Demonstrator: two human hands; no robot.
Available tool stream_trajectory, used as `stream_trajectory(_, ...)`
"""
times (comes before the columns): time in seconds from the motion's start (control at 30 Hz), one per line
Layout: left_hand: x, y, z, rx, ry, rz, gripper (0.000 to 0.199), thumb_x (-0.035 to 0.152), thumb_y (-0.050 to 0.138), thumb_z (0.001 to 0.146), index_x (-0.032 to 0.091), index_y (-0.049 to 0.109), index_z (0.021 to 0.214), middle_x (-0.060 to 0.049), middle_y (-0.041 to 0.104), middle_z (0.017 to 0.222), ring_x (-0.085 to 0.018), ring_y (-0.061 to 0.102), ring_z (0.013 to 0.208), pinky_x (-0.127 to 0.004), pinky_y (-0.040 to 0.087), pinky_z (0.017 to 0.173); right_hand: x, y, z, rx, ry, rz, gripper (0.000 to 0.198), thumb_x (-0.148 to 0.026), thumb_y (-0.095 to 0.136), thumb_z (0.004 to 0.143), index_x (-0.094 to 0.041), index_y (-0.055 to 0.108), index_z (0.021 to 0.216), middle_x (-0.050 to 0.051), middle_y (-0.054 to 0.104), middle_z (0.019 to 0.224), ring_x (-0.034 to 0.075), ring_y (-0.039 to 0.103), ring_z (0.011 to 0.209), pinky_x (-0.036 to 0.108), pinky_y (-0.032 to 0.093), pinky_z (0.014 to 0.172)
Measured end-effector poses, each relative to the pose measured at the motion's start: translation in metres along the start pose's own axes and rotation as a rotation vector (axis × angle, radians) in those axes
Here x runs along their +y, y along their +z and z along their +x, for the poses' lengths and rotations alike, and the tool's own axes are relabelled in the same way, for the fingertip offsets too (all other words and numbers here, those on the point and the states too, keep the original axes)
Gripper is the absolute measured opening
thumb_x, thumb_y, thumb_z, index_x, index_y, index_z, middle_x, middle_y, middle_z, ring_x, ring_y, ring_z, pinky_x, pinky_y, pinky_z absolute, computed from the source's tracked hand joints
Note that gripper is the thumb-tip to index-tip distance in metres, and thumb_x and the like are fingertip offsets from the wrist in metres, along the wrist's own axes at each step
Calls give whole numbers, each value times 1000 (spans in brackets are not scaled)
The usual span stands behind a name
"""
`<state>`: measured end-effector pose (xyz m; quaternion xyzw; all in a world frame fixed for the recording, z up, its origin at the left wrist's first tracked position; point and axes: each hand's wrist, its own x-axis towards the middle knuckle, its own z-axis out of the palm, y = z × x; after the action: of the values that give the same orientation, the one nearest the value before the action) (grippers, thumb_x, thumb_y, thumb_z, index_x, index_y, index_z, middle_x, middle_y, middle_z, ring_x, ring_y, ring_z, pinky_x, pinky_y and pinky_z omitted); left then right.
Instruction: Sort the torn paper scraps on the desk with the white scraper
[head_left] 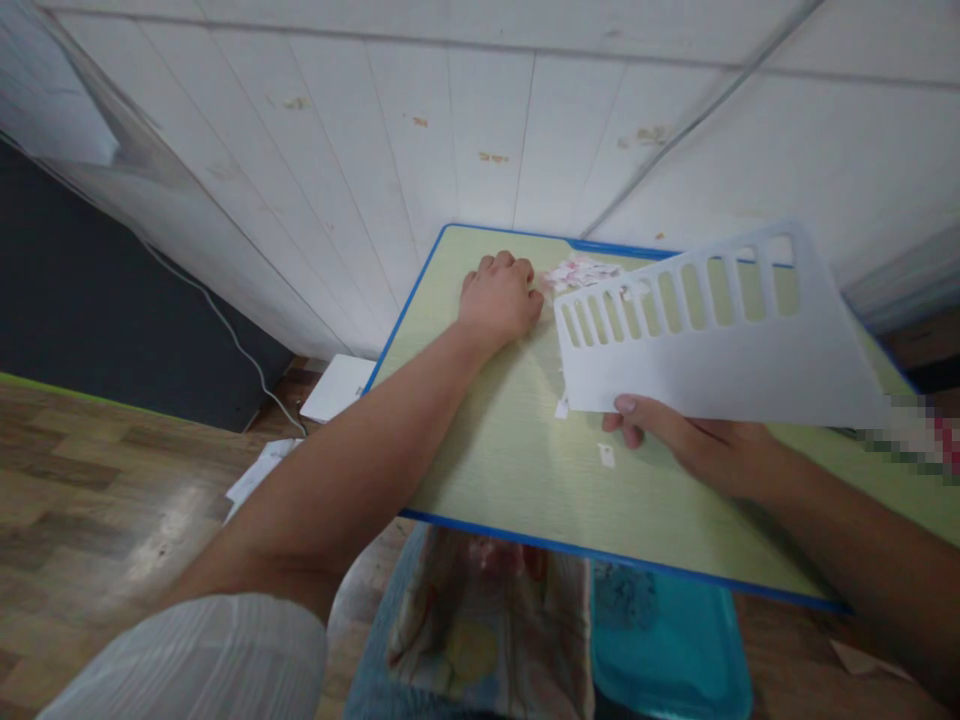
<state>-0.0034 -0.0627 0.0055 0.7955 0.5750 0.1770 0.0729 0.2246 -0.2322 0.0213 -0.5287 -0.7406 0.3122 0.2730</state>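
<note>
My right hand (709, 450) grips the lower edge of a white sheet with a row of rounded slots (660, 375), thumb on its face. The sheet is tilted above the table; I cannot tell whether it is card or plastic. My left hand (501, 300) rests on the table's left side with its fingers curled in. What lies under those fingers is hidden. Just right of that hand is a heap of white and pinkish paper scraps (581, 272), partly behind the sheet. A small white scrap (607, 456) lies nearer the front edge.
The pale green table (517, 470) has a blue rim and stands against a white panelled wall (480, 120). A cable (697, 100) runs down the wall. Patterned cloth (495, 620) covers my lap, beside a turquoise tray (675, 650). Papers (262, 468) lie on the wooden floor.
</note>
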Motion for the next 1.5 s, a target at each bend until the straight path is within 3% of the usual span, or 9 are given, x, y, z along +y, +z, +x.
stream_trajectory(0.13, 0, 2, 1, 9, 4, -8, 29, 27, 62, 106, 23, 79, 129, -16, 70, 147, -37, 57, 144, -55, 53, 122, 0, -1, -1, 0, -59, -88, 44, -48, 66, 104, -32, 68, 64, 1, 74, 70, 26, 71, 71, 40, 56, 72)
stream_trajectory(0.27, -1, 4, 1, 26, 9, -6, 29, 27, 62, 106, 23, 79, 129, -16, 71, 147, -37, 58, 143, -55, 53, 123, -1, -3, -3, 20, -33, -34, 38, -41, 67, 102, -32, 70, 65, -1, 70, 63, 24, 67, 63, 38, 54, 67)
stream_trajectory(0.4, -1, 5, 2, 24, -3, -12, 29, 27, 64, 105, 25, 78, 130, -15, 70, 147, -36, 56, 144, -53, 52, 123, -6, -2, 0, -1, -77, -78, 37, -43, 62, 105, -34, 78, 73, -1, 72, 67, 24, 69, 68, 37, 55, 70)
stream_trajectory(0.5, -2, 5, 3, 27, -4, -20, 29, 27, 65, 104, 26, 78, 130, -15, 71, 146, -37, 56, 144, -55, 51, 124, -8, -1, 1, -10, -101, -115, 34, -46, 64, 104, -35, 83, 78, -1, 66, 59, 23, 63, 60, 38, 53, 64)
stream_trajectory(0.8, -1, 4, 1, 28, 6, -26, 30, 27, 63, 106, 23, 78, 131, -16, 69, 147, -37, 57, 143, -56, 51, 124, 6, -4, -8, 20, 96, 151, 41, -52, 80, 93, -30, 72, 59, 2, 68, 56, 22, 63, 50, 36, 52, 51)
stream_trajectory(1.0, -2, 6, 2, 33, 3, -30, 29, 27, 63, 105, 24, 78, 129, -16, 69, 146, -37, 56, 143, -56, 51, 123, -4, -14, 0, 149, 101, 199, 50, -58, 77, 96, -29, 67, 57, 4, 66, 57, 22, 61, 51, 38, 54, 54)
stream_trajectory(1.1, -2, 6, 3, 34, 2, -33, 29, 27, 62, 104, 24, 78, 128, -16, 69, 145, -37, 56, 143, -57, 51, 124, -2, -16, 2, 163, 125, 210, 47, -57, 81, 90, -29, 67, 56, 4, 66, 55, 21, 59, 50, 38, 53, 52)
stream_trajectory(1.27, -2, 6, 2, 25, 9, -45, 32, 27, 61, 105, 23, 77, 133, -17, 68, 148, -39, 55, 145, -59, 49, 126, 6, -11, -2, 129, 168, 162, 44, -57, 82, 87, -28, 69, 57, 4, 66, 55, 21, 60, 51, 36, 53, 50)
stream_trajectory(1.5, -2, 7, 3, 30, 1, -38, 30, 28, 63, 106, 25, 77, 133, -15, 68, 147, -38, 54, 146, -58, 49, 126, -5, -6, -1, -30, 30, 45, 43, -55, 74, 101, -32, 75, 65, 4, 72, 63, 26, 69, 61, 40, 58, 63)
